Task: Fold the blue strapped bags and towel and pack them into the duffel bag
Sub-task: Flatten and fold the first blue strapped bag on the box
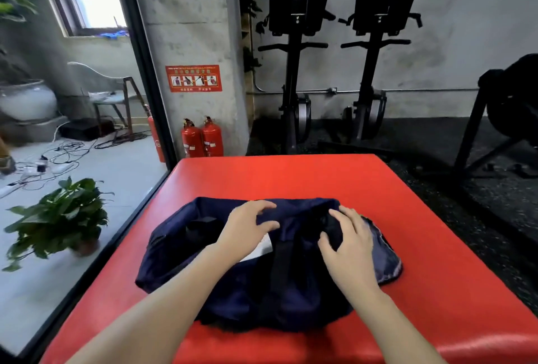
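Duffel bag: the navy duffel bag [203, 264] lies in the middle of the red padded bench [407, 218], its long side running left to right and its top slumped and crumpled.
Strap: a black strap [279, 259] runs front to back over the middle of the bag, between the two hands.
Left hand: the left hand [247, 229] rests on top of the bag, left of the strap; fingers spread apart and bent at the knuckles, tips pressing down on the navy cloth at the far edge, nothing pinched that I can see.
Right hand: the right hand [348, 242] sits on the right end of the bag; fingers apart and curved over a dark fold, thumb out toward the strap. Whether it truly clutches that fold, I cannot tell.
White patch: a pale flat piece [263, 248] peeks out just below the left palm, beside the strap; towel or label, too unclear to call.
Right end: a greyish-blue panel [384, 259] shows at the bag's right end, past the right hand.
Around: two red fire extinguishers [202, 138] stand at the concrete pillar beyond the bench, and a potted plant [61, 218] sits on the floor to the left.
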### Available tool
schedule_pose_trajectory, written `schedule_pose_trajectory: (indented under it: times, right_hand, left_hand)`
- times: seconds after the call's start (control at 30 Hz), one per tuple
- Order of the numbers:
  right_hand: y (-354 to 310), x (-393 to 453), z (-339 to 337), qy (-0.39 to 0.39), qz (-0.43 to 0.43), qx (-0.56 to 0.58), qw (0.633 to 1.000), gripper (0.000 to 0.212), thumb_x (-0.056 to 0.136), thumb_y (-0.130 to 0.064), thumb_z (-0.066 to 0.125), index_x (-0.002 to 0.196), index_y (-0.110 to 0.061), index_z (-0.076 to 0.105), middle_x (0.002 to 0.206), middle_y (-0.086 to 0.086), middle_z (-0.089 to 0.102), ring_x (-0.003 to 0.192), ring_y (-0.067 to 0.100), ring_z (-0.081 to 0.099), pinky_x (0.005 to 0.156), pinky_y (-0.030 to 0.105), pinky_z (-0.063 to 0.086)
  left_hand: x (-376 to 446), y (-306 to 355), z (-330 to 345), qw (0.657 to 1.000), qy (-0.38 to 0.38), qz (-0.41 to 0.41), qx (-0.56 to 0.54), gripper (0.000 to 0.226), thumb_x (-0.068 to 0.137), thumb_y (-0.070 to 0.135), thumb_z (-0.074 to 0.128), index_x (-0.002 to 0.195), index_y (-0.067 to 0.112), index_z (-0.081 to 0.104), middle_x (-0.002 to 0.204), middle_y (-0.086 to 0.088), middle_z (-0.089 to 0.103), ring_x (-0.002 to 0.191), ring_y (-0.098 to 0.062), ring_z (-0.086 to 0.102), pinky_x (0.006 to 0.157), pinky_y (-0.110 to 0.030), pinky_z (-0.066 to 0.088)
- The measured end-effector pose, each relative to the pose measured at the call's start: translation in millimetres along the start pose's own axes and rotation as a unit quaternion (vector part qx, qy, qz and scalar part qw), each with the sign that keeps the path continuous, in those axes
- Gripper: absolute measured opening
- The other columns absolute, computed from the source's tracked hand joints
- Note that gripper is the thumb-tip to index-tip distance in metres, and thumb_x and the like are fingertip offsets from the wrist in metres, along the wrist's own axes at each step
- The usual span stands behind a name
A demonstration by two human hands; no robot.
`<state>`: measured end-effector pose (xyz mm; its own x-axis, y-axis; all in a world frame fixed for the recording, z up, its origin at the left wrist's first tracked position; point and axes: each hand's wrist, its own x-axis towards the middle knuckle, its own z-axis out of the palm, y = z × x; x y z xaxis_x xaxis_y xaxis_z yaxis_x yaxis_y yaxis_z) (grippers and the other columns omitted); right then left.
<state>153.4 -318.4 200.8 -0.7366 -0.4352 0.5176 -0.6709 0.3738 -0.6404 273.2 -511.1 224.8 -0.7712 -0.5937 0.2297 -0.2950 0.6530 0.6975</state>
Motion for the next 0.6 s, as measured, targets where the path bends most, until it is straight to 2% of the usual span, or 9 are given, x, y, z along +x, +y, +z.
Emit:
schedule_pose_trajectory:
  times: [0.1,0.17,0.2,0.23,0.33,0.4,0.47,0.53,0.6]
  right_hand:
    - [-15.6,-5.2,8.5,0.019,-0.104,0.024,0.994,0.044,0.086,-0.025,0.061,0.128,-0.014,0.062,0.136,0.001,0.058,0.134,0.02,0.046,0.114,0.045,0.034]
    - [-35.6,-15.4,16.0,-0.048,-0.158,0.057,0.985,0.044,0.091,-0.031,0.059,0.132,-0.016,0.06,0.132,-0.003,0.061,0.126,0.013,0.051,0.109,0.037,0.038]
    - [-42.5,-23.4,22.3,-0.096,-0.175,0.039,0.979,0.048,0.093,-0.039,0.056,0.136,-0.019,0.057,0.134,-0.005,0.059,0.127,0.011,0.049,0.11,0.034,0.037]
    - [-45.4,-30.7,28.5,-0.138,-0.194,-0.003,0.971,0.054,0.094,-0.05,0.051,0.14,-0.021,0.053,0.138,-0.007,0.056,0.13,0.01,0.047,0.113,0.034,0.033]
    - [-36.4,-43.1,47.4,-0.224,-0.208,-0.116,0.945,0.077,0.092,-0.077,0.028,0.149,-0.028,0.042,0.151,-0.006,0.045,0.143,0.018,0.036,0.122,0.047,0.01]
    - [-28.7,-37.6,49.5,-0.259,-0.194,-0.152,0.934,0.088,0.087,-0.085,0.011,0.154,-0.031,0.034,0.159,-0.007,0.034,0.149,0.02,0.024,0.121,0.053,-0.002]
    - [-19.6,-31.0,51.8,-0.269,-0.195,-0.17,0.928,0.095,0.083,-0.088,0.001,0.155,-0.034,0.029,0.163,-0.008,0.027,0.151,0.02,0.017,0.121,0.054,-0.006]
    - [-16.6,-24.6,54.6,-0.262,-0.201,-0.162,0.93,0.093,0.083,-0.088,0.003,0.153,-0.035,0.032,0.162,-0.01,0.027,0.151,0.018,0.018,0.123,0.052,-0.002]
    - [-17.5,-17.7,60.5,-0.237,-0.212,-0.139,0.938,0.087,0.088,-0.085,0.012,0.148,-0.03,0.043,0.158,-0.009,0.035,0.148,0.017,0.025,0.124,0.048,0.005]
  left_hand:
    - [2.9,-14.2,-12.5,1.0,0.013,-0.009,0.016,0.037,0.086,0.027,0.077,0.12,0.036,0.067,0.122,0.017,0.065,0.118,-0.004,0.054,0.102,-0.026,0.042]
    - [10.7,-22.0,-23.6,0.999,0.003,0.0,0.052,0.037,0.084,0.024,0.078,0.119,0.033,0.069,0.123,0.015,0.066,0.119,-0.006,0.055,0.107,-0.029,0.04]
    - [14.3,-26.3,-28.1,0.997,-0.019,0.004,0.079,0.038,0.083,0.026,0.079,0.119,0.033,0.069,0.124,0.014,0.067,0.121,-0.008,0.056,0.109,-0.032,0.04]
    - [18.1,-28.5,-31.6,0.993,-0.048,0.01,0.108,0.04,0.082,0.03,0.08,0.12,0.034,0.069,0.125,0.014,0.067,0.122,-0.009,0.055,0.109,-0.035,0.04]
    - [27.8,-34.8,-31.5,0.982,-0.101,0.032,0.159,0.044,0.079,0.038,0.081,0.122,0.033,0.068,0.126,0.013,0.067,0.123,-0.011,0.057,0.109,-0.038,0.041]
    - [31.6,-35.6,-27.6,0.981,-0.104,0.055,0.155,0.042,0.082,0.038,0.08,0.121,0.031,0.069,0.124,0.014,0.068,0.12,-0.007,0.058,0.108,-0.034,0.042]
    - [35.1,-38.4,-22.3,0.981,-0.111,0.075,0.141,0.037,0.085,0.033,0.078,0.121,0.028,0.07,0.122,0.014,0.068,0.117,-0.003,0.059,0.106,-0.027,0.043]
    - [37.8,-43.1,-20.4,0.981,-0.121,0.081,0.131,0.032,0.088,0.029,0.075,0.12,0.026,0.07,0.12,0.014,0.069,0.113,0.0,0.059,0.1,-0.018,0.043]
    - [40.8,-47.3,-20.2,0.98,-0.13,0.081,0.128,0.031,0.09,0.026,0.074,0.121,0.026,0.07,0.117,0.013,0.07,0.108,0.002,0.06,0.093,-0.008,0.04]
